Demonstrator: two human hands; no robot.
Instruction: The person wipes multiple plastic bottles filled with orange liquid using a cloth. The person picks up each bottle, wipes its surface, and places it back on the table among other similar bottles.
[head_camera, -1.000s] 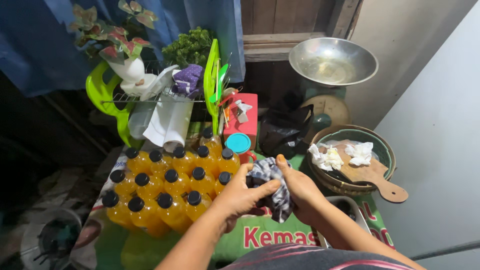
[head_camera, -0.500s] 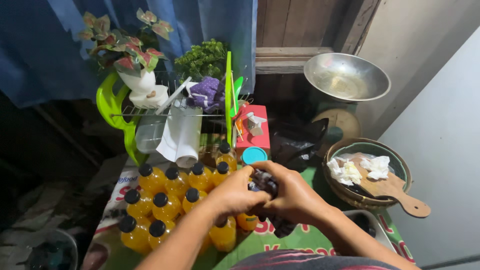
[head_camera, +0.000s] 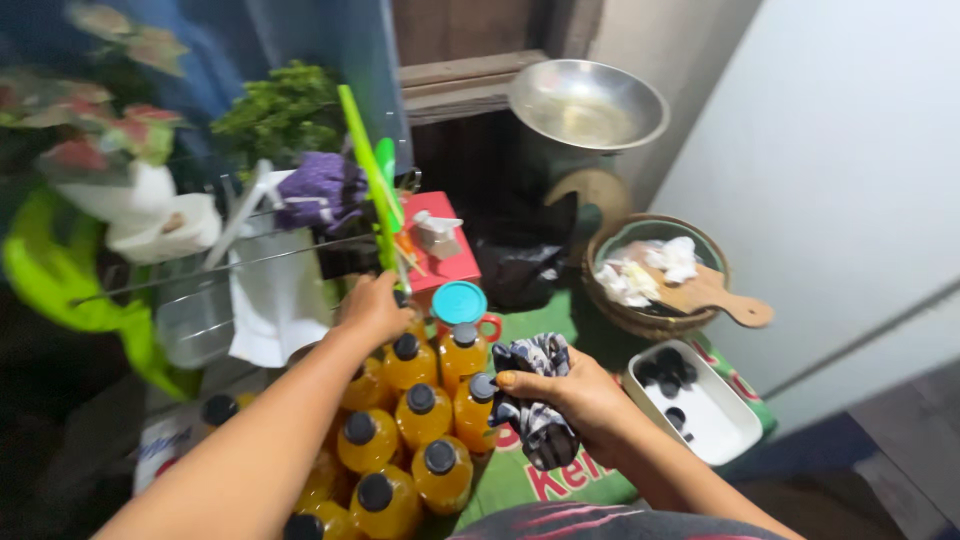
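My right hand (head_camera: 572, 395) is closed around a crumpled black-and-white patterned cloth (head_camera: 533, 398), held just right of a group of several orange-filled bottles with black caps (head_camera: 420, 420). My left hand (head_camera: 375, 308) reaches forward over the back row of those bottles, its fingers curled at the neck of a bottle near the green plastic rack edge (head_camera: 368, 165); whether it grips the bottle is hidden by the hand itself. The bottles stand packed together on a green printed mat (head_camera: 540, 480).
A red box (head_camera: 445, 255) and a teal-lidded jar (head_camera: 459, 303) stand behind the bottles. A metal bowl (head_camera: 588, 103) sits at the back. A basket with a wooden board (head_camera: 690, 290) and a white tray holding dark caps (head_camera: 695, 405) lie right. A wire rack with white cloth (head_camera: 270, 290) is left.
My left hand has left the cloth and reached forward to the back bottles. My right hand keeps the cloth alone. The view has shifted left and downward.
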